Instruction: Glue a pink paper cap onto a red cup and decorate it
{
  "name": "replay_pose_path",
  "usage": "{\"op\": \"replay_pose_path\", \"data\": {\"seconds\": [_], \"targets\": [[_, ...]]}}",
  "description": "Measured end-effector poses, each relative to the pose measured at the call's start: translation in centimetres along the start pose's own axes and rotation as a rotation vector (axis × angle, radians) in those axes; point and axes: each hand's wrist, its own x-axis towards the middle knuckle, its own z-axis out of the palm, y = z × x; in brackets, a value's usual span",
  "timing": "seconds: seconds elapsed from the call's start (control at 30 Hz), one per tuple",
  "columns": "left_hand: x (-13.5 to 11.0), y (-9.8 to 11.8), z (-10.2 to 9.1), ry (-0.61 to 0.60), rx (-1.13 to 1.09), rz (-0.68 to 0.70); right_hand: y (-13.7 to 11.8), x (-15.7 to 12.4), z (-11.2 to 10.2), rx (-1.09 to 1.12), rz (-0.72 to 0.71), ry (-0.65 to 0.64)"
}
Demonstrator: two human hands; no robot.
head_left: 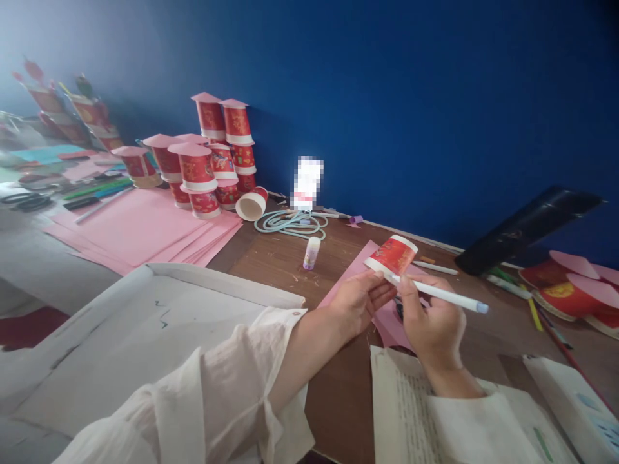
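Observation:
A red paper cup (394, 254) with a white rim lies tilted in my left hand (355, 303), whose fingers close on its lower edge. My right hand (430, 328) grips a white marker pen (447, 295), its bluish end pointing right and its tip close to the cup's rim. Beneath both hands lies pink paper (355, 277), along with a dark object partly hidden by my fingers. A small glue stick (312, 253) stands upright on the brown table to the left of the cup.
Stacked red cups (198, 171) with pink paper discs stand at the back left, behind a pile of pink sheets (145, 225). A coiled light-blue cord (290, 223) lies by the blue wall. To the right are a black tube-like object (527, 229), more red cups (561, 283) and an open book (401, 406).

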Motion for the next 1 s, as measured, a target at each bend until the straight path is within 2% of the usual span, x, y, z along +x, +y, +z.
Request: {"op": "replay_pose_path", "data": {"seconds": [0.13,0.27,0.4,0.53,0.67,0.83,1.0], "targets": [[-0.15,0.03,0.02,-0.004,0.008,-0.019,-0.01,0.12,-0.07,0.005,-0.005,0.046],[-0.09,-0.04,-0.01,-0.001,0.002,-0.004,-0.04,0.21,-0.14,-0.025,0.003,0.024],[-0.11,-0.01,0.06,-0.003,-0.006,-0.004,-0.14,0.21,-0.11,-0.02,-0.014,0.059],[-0.24,0.09,0.11,0.018,-0.009,-0.009,-0.12,0.2,-0.08,-0.024,-0.021,0.03],[-0.24,0.14,0.07,-0.005,-0.006,-0.014,0.04,0.17,-0.15,-0.026,-0.015,0.062],[-0.18,0.23,0.04,0.024,-0.029,-0.026,0.17,0.09,-0.17,-0.025,0.047,0.017],[-0.08,0.28,0.01,0.004,-0.042,-0.025,0.04,0.23,-0.16,-0.029,0.005,0.07]]}}
